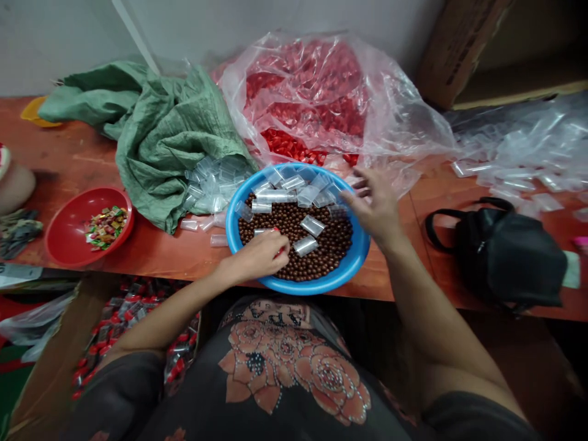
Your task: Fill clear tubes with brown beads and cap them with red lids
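Small round brown balls (pixel 309 264) fill a blue basin (pixel 361 260) in front of me, and several short clear plastic tubes (pixel 313 225) lie on top of them. My left hand (pixel 261 254) is over the basin's near left part, its fingers curled closed. A bit of red shows at those fingers, but what they hold is hidden. Beside them, one clear tube is partly visible. My right hand (pixel 379 208) is at the basin's right rim, thumb and fingers apart, with nothing visible in it. Just behind it lies a clear plastic bag of small red pieces (pixel 294 147).
Left of the basin are a green woven sack (pixel 174 135), with more clear tubes at its mouth, and a red bowl (pixel 64 236) of wrapped candies. A black bag (pixel 509 257) and a tube pile (pixel 514 165) are right. Red-capped filled tubes (pixel 131 312) sit below the table.
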Motion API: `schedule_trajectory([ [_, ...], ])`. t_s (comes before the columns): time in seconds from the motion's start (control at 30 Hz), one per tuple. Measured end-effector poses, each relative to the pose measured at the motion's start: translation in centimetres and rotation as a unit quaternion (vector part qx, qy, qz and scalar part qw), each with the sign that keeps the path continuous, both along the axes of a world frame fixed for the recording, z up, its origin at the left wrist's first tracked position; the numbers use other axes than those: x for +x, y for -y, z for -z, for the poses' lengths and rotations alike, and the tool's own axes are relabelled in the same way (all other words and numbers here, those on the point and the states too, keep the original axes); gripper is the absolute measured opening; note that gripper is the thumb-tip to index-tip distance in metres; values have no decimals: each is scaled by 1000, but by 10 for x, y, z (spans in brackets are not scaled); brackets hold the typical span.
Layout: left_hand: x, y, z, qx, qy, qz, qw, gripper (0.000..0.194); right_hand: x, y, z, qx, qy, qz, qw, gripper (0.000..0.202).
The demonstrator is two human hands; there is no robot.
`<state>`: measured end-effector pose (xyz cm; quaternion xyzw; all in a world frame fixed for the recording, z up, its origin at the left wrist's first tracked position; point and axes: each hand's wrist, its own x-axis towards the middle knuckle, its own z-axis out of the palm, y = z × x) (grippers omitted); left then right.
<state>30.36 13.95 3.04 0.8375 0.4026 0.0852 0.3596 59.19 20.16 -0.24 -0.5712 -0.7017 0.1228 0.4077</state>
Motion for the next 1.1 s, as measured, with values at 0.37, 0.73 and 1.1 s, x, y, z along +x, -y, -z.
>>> schedule_trajectory([
  [0.37, 55, -31, 25, 102, -66, 74, 990, 33, 44, -123, 80, -103, 62, 55, 991, 36],
  [0.73, 24, -58, 23, -94, 78, -142, 982, 18, 1, -200, 97, -163, 64, -24, 984, 34],
  [1.1, 49, -71, 32, -181, -11, -42, 982, 8, 55, -99, 85, -88, -232, 161, 955, 33],
])
